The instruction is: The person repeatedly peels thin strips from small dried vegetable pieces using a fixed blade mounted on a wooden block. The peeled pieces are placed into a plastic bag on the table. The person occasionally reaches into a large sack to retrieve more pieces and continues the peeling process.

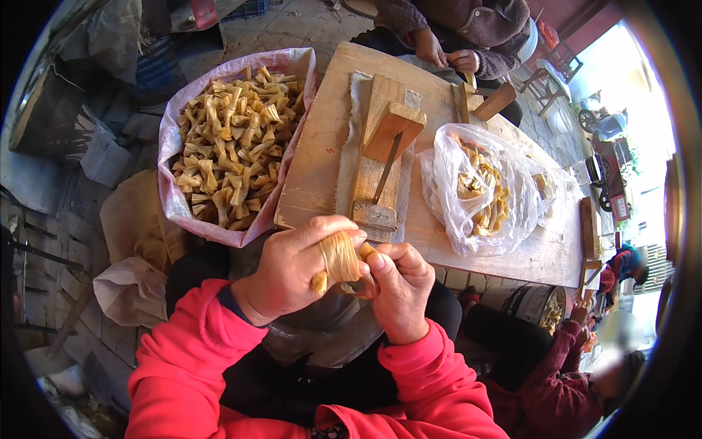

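My left hand (299, 269) grips a small bundle of thin, yellow-brown strips (341, 257), with strands wrapped around its middle. My right hand (403, 285) pinches one end of the same bundle between thumb and fingers. Both hands are just off the near edge of a wooden board table (312, 159). Right beyond them stands a wooden block stand (378, 203) with a slanted metal blade or bar (388, 167), set on a grey cloth (406, 181). To the left, a pink-white woven sack (236, 237) holds a heap of similar tied bundles (236, 142).
A clear plastic bag (439, 219) of yellowish strips lies on the table's right. Across the table, a person's hands (447, 55) work near another wooden stand (488, 101). At the lower right sits another person (559, 395), near a bucket (521, 299). Crumpled paper (131, 291) lies left.
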